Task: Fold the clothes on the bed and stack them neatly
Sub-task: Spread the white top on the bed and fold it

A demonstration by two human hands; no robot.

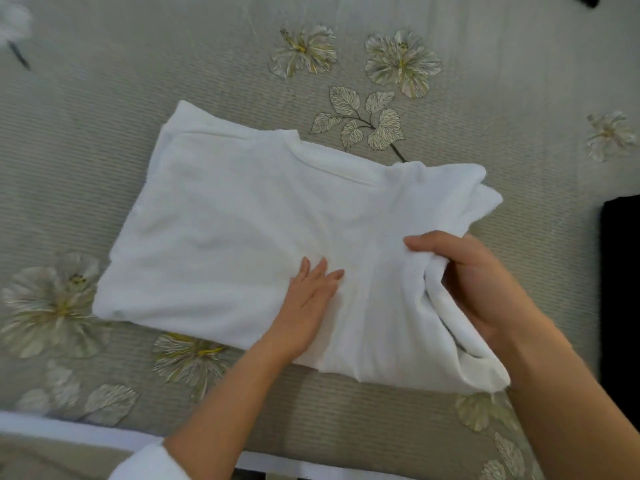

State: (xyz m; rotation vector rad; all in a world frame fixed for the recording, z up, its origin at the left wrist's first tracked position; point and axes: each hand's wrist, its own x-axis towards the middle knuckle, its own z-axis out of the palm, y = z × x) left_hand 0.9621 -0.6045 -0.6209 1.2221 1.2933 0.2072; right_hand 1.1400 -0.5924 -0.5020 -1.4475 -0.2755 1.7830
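The bed is covered by a grey-green ribbed bedspread (pixel 121 140) embroidered with pale flowers: two blooms (pixel 401 62) sit side by side toward the far edge, and a sprig of outlined leaves (pixel 360 121) trails just below them. A larger flower (pixel 48 303) spreads at the near left, a smaller one (pixel 607 135) lies off to the right, and more leaves (pixel 485 410) run along the near right corner. A white band (pixel 69 431) edges the near side of the bed, and a blurred white shape with a dark stem (pixel 15 32) shows at the far left corner.
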